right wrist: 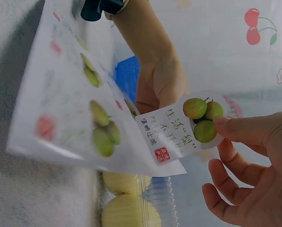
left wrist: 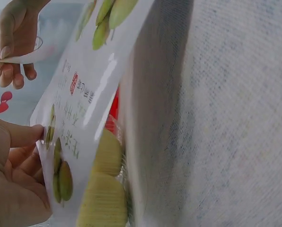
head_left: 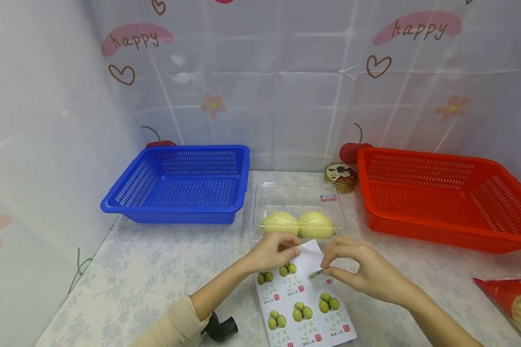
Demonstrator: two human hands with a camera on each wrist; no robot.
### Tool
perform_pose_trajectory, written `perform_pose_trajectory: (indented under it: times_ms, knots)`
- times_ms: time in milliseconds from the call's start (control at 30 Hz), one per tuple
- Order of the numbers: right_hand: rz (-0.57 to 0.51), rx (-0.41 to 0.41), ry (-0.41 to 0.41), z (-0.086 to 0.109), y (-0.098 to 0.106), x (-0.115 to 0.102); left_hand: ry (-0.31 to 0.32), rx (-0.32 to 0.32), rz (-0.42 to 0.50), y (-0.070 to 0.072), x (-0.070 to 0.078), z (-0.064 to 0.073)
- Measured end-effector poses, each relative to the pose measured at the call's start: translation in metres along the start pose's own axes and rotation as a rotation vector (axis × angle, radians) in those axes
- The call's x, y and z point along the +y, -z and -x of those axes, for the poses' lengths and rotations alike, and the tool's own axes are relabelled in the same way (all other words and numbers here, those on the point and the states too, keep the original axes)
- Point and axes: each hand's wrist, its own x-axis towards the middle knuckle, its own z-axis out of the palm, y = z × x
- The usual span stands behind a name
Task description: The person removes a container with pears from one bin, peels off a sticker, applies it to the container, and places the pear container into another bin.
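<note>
Flowery desk [head_left: 156, 265], label sheet [head_left: 306, 295] bottom centre of frame, upper edge pinched in left hand [head_left: 270, 251]. Pear sticker [right wrist: 171, 135] over its upper right, rounded end pinched in right hand [head_left: 360, 265]. Probably featherlight, bendy, tacky-backed; rim grip only imo.

The head view is bright, the wrist views dimmer, with glare on the sheet [left wrist: 86, 111].

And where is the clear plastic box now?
In the head view, the plastic box sits between the blue basket on the left and the red basket on the right, just beyond the sticker sheet.
</note>
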Motion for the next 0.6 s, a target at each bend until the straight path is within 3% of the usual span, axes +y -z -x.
perform_pose_trajectory:
  times_ms: [267,400,500,600]
  knots:
    - [-0.097,0.023,0.048,-0.001,0.007,0.006,-0.021,0.0,-0.009,-0.001,0.0,-0.001]
    - [-0.142,0.035,0.021,-0.003,0.01,0.01,-0.023,0.0,-0.018,-0.004,0.001,-0.001]
    - [-0.172,0.042,-0.004,-0.004,0.011,0.012,-0.013,-0.012,-0.068,-0.007,0.002,-0.002]
    - [-0.185,0.051,-0.022,-0.004,0.012,0.013,-0.011,-0.04,-0.191,-0.01,0.003,-0.002]
